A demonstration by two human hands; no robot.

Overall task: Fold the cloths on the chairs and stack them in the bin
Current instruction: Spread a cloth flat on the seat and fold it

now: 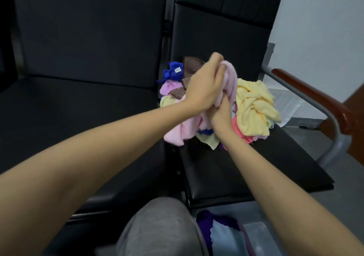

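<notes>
A heap of crumpled cloths lies on the right black chair seat: a yellow cloth, a blue cloth, a brown cloth and others beneath. Both hands hold a pink cloth above the heap. My left hand grips its upper part, where the pink fabric bunches past my fingers. My right hand grips it just below, touching the left hand. The bin is on the floor at the bottom, with a purple cloth and a light blue cloth inside.
A second black chair seat stands to the left, bare. A wooden armrest on a grey metal frame runs along the right side. My grey-trousered knee is at the bottom centre beside the bin. A white wall is at the far right.
</notes>
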